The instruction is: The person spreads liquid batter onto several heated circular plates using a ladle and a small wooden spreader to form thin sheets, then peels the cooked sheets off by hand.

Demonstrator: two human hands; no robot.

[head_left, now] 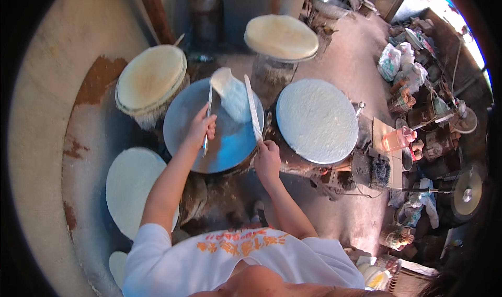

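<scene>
In front of me is a round grey griddle (183, 132), with both hands over it. My left hand (201, 128) is closed round the handle of a narrow tool (210, 97), its thin end pointing away from me. My right hand (267, 161) grips one end of a long, flat, pale spatula (253, 108) that reaches across the griddle's right side. Between the two tools lies a pale, limp flap (232, 98), which looks like a piece of thin flatbread; whether either tool touches it I cannot tell. To the right, a white sheet of batter (318, 120) covers a second round griddle.
Stacks of round flatbreads stand at the far left (151, 77) and far middle (282, 35). A white disc (135, 189) is at near left, beside a curved wall (42, 114). On the right are a pink bottle (400, 139), a black brush-like block (380, 170) and plastic bags (397, 61).
</scene>
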